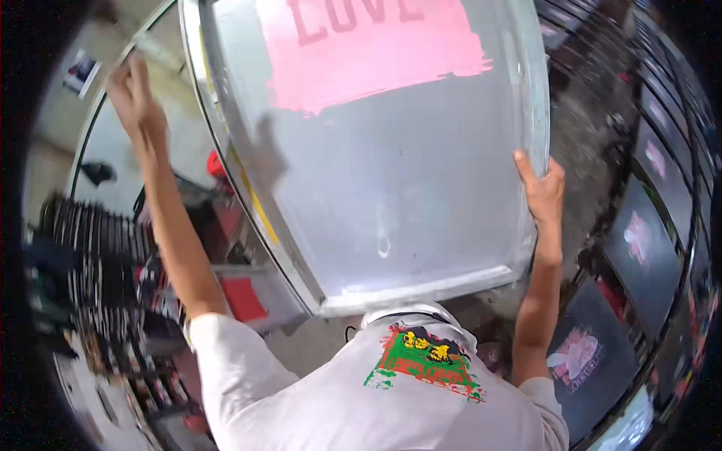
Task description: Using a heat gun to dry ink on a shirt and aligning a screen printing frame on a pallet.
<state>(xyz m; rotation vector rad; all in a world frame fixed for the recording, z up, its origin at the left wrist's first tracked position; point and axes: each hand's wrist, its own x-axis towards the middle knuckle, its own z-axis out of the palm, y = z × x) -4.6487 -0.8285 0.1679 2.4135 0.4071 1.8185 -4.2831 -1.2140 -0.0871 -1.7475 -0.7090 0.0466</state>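
Note:
A large silkscreen frame (391,180) with a pale grey mesh is held up in front of me, with a pink ink patch (376,75) bearing large lettering across its upper part. My right hand (544,188) grips the right rim, thumb on the face. My left hand (138,98) is raised left of the frame, apart from it, with fingers partly extended and nothing visible in them; it is slightly blurred. Yellow tape runs along part of the left rim. My white shirt with a colourful print fills the lower middle.
A tall stack of dark slatted trays or boards (90,255) stands at the left. A red item (242,299) lies on a grey surface below the frame's left corner. Racks along the right carry dark panels (643,255) with pink prints. Grey floor (583,128) shows right of the frame.

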